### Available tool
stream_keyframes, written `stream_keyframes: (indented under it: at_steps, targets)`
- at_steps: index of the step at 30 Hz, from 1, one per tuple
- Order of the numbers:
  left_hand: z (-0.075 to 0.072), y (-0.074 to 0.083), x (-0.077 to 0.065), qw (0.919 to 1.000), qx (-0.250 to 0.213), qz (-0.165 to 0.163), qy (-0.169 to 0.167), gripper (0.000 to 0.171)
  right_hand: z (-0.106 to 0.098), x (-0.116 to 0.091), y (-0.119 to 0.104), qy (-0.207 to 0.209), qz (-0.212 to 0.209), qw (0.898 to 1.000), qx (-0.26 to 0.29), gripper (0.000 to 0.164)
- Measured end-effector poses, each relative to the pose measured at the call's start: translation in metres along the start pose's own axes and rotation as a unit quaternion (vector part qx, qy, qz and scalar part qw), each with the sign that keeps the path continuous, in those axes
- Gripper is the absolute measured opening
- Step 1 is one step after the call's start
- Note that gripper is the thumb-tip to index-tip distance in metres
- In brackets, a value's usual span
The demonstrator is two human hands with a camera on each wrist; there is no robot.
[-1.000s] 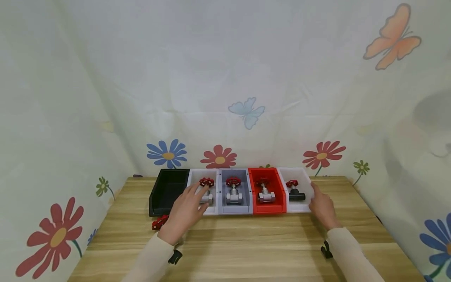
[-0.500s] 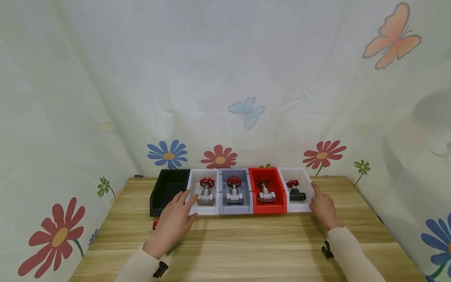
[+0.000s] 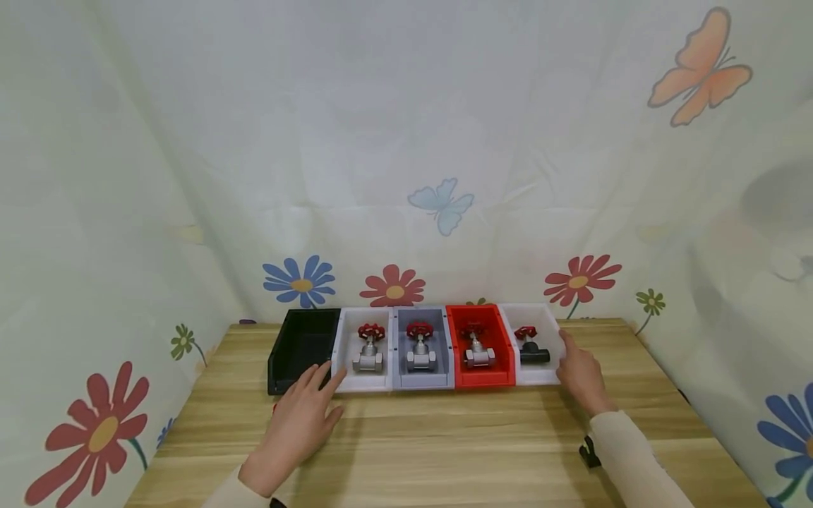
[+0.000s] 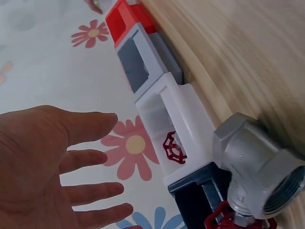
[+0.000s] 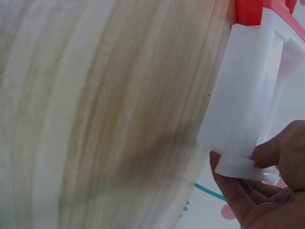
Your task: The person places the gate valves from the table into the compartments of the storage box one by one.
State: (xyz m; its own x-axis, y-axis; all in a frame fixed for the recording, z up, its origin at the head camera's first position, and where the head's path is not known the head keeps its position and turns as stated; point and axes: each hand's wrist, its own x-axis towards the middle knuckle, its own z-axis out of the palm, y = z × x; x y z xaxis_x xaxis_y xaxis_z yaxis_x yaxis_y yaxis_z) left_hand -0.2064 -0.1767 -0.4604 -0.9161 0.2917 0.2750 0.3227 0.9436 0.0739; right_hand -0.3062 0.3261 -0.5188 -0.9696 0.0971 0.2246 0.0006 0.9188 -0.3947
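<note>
With its fingers spread, my left hand hovers near the front of the black bin and holds nothing. Beneath it, mostly hidden in the head view, a silver gate valve with a red handwheel lies on the table; the left wrist view shows it apart from the fingers. At the row's other end my right hand pinches the side wall of the right-hand white bin, thumb inside and fingers outside. That bin contains a black valve with a red handwheel.
Between the end bins stand another white bin, a grey bin and a red bin, each with one silver valve in it. The row sits at the back of the wooden table, before a flower-printed cloth.
My left hand has drawn back from the left white bin, moving left and toward me, uncovering the silver valve inside. My right hand stays on the end bin.
</note>
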Motion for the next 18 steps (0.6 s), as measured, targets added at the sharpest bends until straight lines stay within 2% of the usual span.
stream_keyframes:
  at_steps: [6,18]
  targets:
    - [0.006,-0.003,-0.010,0.9999,0.013,0.001,0.007,0.059,0.000,-0.001,0.000,-0.001,0.001,1.000,0.001,0.064]
    - [0.014,-0.007,-0.020,0.9995,0.006,-0.029,-0.004,0.050,-0.001,-0.001,-0.001,0.001,0.002,1.000,-0.003,0.063]
